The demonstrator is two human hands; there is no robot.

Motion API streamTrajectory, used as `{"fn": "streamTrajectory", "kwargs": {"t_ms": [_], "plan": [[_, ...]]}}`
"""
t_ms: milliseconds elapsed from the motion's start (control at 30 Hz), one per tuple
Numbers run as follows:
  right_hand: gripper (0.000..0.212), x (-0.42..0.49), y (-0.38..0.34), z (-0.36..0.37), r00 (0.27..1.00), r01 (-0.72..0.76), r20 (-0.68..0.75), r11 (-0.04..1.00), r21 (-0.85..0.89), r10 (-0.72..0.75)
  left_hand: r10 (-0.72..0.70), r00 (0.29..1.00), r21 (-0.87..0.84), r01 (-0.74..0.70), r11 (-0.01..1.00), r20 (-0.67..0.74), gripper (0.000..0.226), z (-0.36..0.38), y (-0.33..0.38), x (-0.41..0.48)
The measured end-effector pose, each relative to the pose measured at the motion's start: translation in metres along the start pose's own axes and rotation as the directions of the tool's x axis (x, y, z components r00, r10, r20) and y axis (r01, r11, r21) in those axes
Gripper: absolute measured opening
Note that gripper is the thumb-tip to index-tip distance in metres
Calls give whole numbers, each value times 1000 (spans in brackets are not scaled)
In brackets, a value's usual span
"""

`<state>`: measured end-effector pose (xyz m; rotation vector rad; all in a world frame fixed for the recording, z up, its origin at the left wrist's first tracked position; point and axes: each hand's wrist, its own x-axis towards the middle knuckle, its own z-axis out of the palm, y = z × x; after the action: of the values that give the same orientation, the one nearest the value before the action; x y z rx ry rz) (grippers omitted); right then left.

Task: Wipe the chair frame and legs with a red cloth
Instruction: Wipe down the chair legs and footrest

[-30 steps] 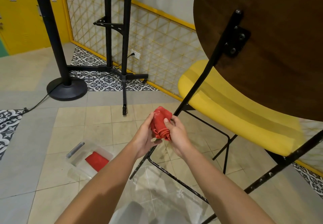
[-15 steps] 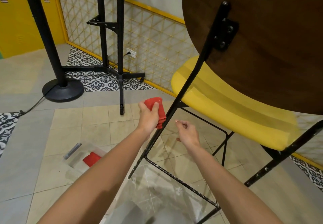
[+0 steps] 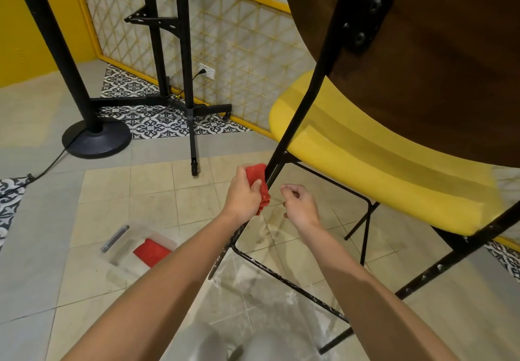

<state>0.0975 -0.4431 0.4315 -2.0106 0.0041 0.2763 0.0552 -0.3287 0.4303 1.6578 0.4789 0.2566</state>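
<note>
A chair with a yellow seat (image 3: 365, 158) and dark wooden back (image 3: 439, 51) stands on a thin black metal frame (image 3: 298, 107). My left hand (image 3: 243, 194) grips a bunched red cloth (image 3: 259, 183) and presses it against the frame's long slanted bar just below the seat's front corner. My right hand (image 3: 299, 206) hovers to the right of that bar with its fingers loosely curled and nothing in them. It does not touch the frame. The lower floor rail (image 3: 284, 276) looks scuffed and dusty.
A clear plastic box (image 3: 123, 248) holding a second red cloth (image 3: 150, 252) lies on the tiled floor to the left. Behind it stand a black pole on a round base (image 3: 97, 138), a black stand (image 3: 192, 141) and a yellow lattice wall panel (image 3: 239, 59). A cable (image 3: 42, 172) trails left.
My right hand let go of the cloth and drew away to the right. My left hand carried the cloth up against the slanted bar of the frame.
</note>
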Motion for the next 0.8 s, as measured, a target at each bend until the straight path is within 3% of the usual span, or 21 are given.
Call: {"fn": "streamTrajectory", "kwargs": {"t_ms": [100, 167, 433, 667, 800], "plan": [[12, 1, 2, 6, 1000, -11, 28, 1000, 9, 11, -125, 989, 115, 115, 987, 76, 28, -14, -12, 5], [11, 2, 3, 6, 999, -11, 39, 1000, 12, 11, -109, 987, 172, 88, 981, 115, 30, -22, -14, 10], [36, 3, 1, 5, 992, 54, 112, 998, 10, -55, -31, 986, 36, 25, 999, 165, 28, -17, -6, 11], [40, 1, 7, 17, 975, -52, 222, 990, 133, 22, -186, 964, 113, 167, 979, 192, 28, -22, -33, 9], [52, -1, 11, 20, 952, -90, 302, 991, 102, 55, -217, 958, 114, 199, 973, 187, 35, -31, -40, 17]]}}
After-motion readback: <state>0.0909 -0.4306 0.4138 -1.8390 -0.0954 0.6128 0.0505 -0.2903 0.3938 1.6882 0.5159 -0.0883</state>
